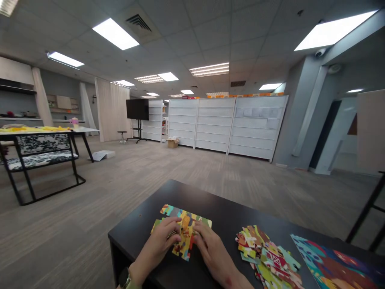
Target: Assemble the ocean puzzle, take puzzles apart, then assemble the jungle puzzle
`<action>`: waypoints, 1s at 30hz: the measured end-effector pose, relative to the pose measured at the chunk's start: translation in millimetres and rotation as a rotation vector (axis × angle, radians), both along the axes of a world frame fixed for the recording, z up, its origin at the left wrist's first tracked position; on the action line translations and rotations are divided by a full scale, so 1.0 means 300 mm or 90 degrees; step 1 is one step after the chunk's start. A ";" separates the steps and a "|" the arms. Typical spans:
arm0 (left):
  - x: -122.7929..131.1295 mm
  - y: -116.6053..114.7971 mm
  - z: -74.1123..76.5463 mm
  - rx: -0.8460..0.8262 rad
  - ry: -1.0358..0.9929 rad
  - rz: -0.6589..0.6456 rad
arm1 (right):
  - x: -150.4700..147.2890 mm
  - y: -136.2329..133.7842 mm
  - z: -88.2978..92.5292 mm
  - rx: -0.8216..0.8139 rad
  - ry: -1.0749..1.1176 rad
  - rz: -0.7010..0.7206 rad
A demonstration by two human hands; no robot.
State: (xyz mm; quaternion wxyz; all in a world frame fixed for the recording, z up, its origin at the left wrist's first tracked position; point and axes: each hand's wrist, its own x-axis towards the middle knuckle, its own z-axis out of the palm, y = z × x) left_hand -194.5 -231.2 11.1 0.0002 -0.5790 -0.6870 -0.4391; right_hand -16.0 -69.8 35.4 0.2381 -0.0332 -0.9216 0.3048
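A partly joined jigsaw puzzle (187,228) with bright yellow, orange, green and blue pieces lies on the black table. My left hand (162,237) rests at its left side, fingers bent and thumb apart from them, tips touching the pieces. From the right, my right hand (214,248) lays its fingertips on the puzzle's right part, with the thumb close to its lower edge. Both hands cover some of the pieces. A pile of loose jigsaw pieces (272,260) sits to the right of my right hand. A colourful printed picture sheet (339,267) lies beyond the pile at the far right.
The black table (141,224) has its front left corner close to my left wrist. Across the carpeted floor stand white shelving panels (215,124), a screen on a stand (137,110) and a cardboard box (173,142). A patterned chair (43,148) stands at left by another table.
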 end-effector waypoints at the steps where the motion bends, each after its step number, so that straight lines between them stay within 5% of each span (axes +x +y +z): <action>1: 0.005 -0.002 0.001 0.002 -0.005 -0.004 | -0.001 -0.017 0.006 0.033 -0.040 0.052; 4: 0.020 -0.014 0.008 0.009 -0.019 -0.016 | -0.004 -0.065 0.017 0.110 -0.144 0.115; 13: 0.019 -0.028 0.023 0.021 -0.055 -0.042 | -0.035 -0.073 0.015 0.265 -0.166 0.049; 19: 0.031 -0.042 0.033 -0.006 -0.041 -0.067 | 0.018 0.025 0.042 0.125 -0.085 0.039; 24: 0.057 -0.041 0.056 -0.097 0.046 -0.128 | 0.041 0.079 0.037 -0.054 0.006 -0.063; 30: 0.049 -0.038 0.040 -0.145 0.104 -0.120 | 0.025 0.033 0.019 -0.033 -0.053 0.015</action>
